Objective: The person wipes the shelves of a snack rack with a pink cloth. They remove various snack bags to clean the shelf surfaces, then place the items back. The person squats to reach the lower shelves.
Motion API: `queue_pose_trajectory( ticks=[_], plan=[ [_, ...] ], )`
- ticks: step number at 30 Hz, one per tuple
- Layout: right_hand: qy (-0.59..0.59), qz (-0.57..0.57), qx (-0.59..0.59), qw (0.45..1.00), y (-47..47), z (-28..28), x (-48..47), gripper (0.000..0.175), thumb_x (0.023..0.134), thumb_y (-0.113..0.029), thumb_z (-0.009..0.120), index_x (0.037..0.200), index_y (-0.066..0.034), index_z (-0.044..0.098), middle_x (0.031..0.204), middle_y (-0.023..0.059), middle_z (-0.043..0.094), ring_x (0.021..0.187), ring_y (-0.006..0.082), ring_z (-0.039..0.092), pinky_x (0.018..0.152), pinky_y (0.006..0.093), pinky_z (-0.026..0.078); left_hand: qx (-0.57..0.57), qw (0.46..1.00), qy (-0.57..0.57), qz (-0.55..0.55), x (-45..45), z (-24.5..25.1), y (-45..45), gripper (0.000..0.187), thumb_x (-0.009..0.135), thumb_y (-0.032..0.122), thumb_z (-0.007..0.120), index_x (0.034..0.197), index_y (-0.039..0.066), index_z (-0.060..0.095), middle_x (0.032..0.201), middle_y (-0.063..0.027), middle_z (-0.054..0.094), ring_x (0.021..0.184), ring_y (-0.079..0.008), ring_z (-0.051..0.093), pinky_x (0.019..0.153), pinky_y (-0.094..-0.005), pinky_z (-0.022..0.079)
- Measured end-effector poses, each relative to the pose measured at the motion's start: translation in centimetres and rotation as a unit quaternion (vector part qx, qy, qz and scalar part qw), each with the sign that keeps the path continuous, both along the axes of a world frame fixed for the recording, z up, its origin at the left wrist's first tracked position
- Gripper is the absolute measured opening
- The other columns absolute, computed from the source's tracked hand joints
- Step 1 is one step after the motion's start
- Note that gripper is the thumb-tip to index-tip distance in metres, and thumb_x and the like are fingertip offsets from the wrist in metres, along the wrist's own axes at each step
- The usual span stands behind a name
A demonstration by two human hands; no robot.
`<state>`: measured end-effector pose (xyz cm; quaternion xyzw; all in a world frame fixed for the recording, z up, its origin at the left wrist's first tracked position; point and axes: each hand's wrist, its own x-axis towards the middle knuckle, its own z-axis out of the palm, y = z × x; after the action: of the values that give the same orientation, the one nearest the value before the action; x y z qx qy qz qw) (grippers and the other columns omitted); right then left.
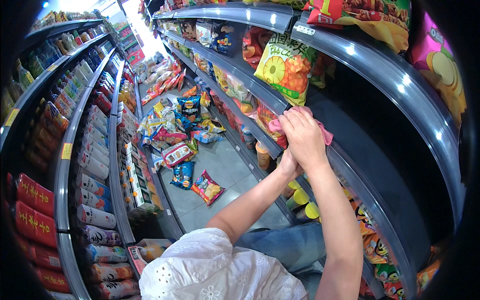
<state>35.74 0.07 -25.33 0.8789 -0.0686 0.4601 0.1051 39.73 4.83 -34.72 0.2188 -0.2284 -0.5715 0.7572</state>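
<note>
My right hand (pixel 304 140) presses on a pink cloth (pixel 325 133) at the front edge of a dark store shelf (pixel 360 161). My left hand (pixel 290 164) is just below it, at the shelf's clear front strip; the right hand partly covers it, and its fingers are hidden. Beyond the cloth, a yellow and green bag of potato chips (pixel 287 67) with a pineapple picture leans on the same shelf, close to my right fingertips. Part of the cloth hangs out on both sides of my right hand.
Snack bags lie heaped on the grey tiled floor (pixel 232 187), with a pink chip bag (pixel 208 187) nearest. More bags hang over the upper shelf edge (pixel 352 48). Canisters with yellow lids (pixel 311 210) stand below my arms. Shelves of bottles and cartons (pixel 95 163) line the left side.
</note>
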Motion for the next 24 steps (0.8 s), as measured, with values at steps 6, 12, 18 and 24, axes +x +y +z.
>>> queue_pose_trajectory(
  ticks=[6, 12, 18, 24],
  plan=[
    [0.131, -0.004, 0.118, 0.984, 0.2, 0.0, -1.2, 0.019, 0.077, -0.012, 0.059, 0.094, -0.0034, 0.062, 0.098, 0.012, 0.066, 0.099, 0.0262, 0.063, 0.097, 0.0374, 0.045, 0.042, 0.995, 0.057, 0.064, -0.5, -0.3, 0.1, 0.061, 0.099, 0.056, 0.035, 0.139, 0.011, 0.043, 0.136, -0.0042, 0.051, 0.124, -0.0188, 0.051, 0.104, -0.0363, 0.042],
    [0.061, -0.036, 0.004, 0.997, 0.4, -0.9, -1.2, 0.032, 0.074, -0.012, 0.058, 0.103, -0.001, 0.063, 0.109, 0.0153, 0.065, 0.11, 0.0305, 0.059, 0.104, 0.0422, 0.041, -0.086, 0.993, 0.083, 0.012, -0.2, -1.8, -0.9, 0.062, 0.099, 0.055, 0.026, 0.139, 0.01, 0.042, 0.138, -0.0056, 0.05, 0.126, -0.0186, 0.049, 0.105, -0.0365, 0.041],
    [0.046, -0.018, 0.071, 0.996, 0.6, -1.3, -2.1, 0.021, 0.069, -0.013, 0.062, 0.089, -0.0062, 0.059, 0.093, 0.009, 0.064, 0.101, 0.0249, 0.06, 0.099, 0.0386, 0.044, -0.021, 0.997, 0.049, 0.063, -0.5, -0.3, 0.4, 0.057, 0.098, 0.048, 0.029, 0.136, 0.009, 0.045, 0.135, -0.0072, 0.051, 0.126, -0.02, 0.05, 0.104, -0.0378, 0.041],
    [0.024, -0.03, 0.041, 0.998, 1.0, -1.0, -3.5, 0.025, 0.072, -0.014, 0.062, 0.094, -0.0033, 0.062, 0.103, 0.0129, 0.065, 0.11, 0.0266, 0.06, 0.104, 0.0388, 0.042, -0.041, 0.996, 0.032, 0.077, -0.7, 0.1, 0.7, 0.048, 0.095, 0.038, 0.035, 0.129, 0.009, 0.051, 0.132, -0.0074, 0.054, 0.124, -0.0202, 0.051, 0.102, -0.0374, 0.043]
  ],
)
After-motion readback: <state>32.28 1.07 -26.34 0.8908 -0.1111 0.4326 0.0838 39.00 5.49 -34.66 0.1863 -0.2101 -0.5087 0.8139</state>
